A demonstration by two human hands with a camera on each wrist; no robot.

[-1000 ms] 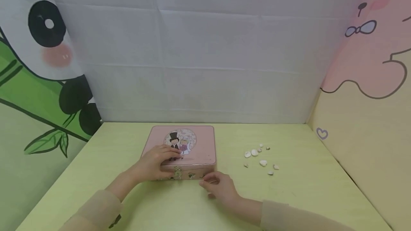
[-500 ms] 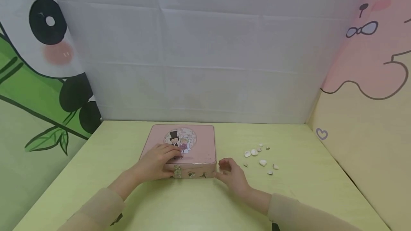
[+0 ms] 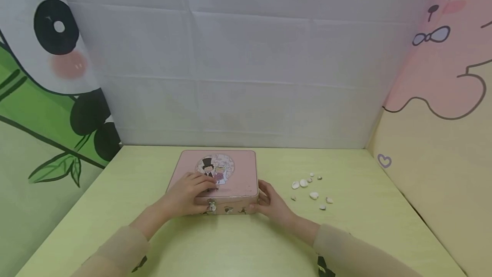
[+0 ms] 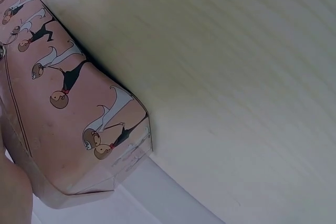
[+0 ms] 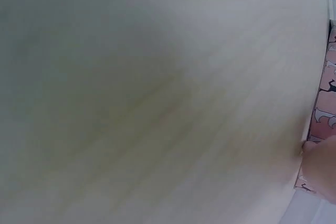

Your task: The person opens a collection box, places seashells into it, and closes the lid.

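Observation:
A pink tin box (image 3: 238, 174) with a bride and groom printed on its lid rests on the table, lid down. My left hand (image 3: 186, 195) lies over its front left part, fingers across the lid and thumb at the front face beside the small metal clasp (image 3: 212, 205). At the front right corner my right hand (image 3: 273, 203) holds the tin, its thumb on the front and its fingers along the right side. The left wrist view shows the printed front of the tin (image 4: 63, 129); only a sliver of the printed tin (image 5: 323, 111) shows in the right wrist view.
Several small white seashells (image 3: 314, 195) lie scattered to the right of the tin, beyond my right hand. The pale yellow table (image 3: 230, 247) meets a white cloth backdrop (image 3: 246, 76) behind. Cartoon-printed panels flank it on both sides.
My right hand has moved from in front of the tin round to its right front corner and taken hold there. The left hand has stayed almost in place on the tin.

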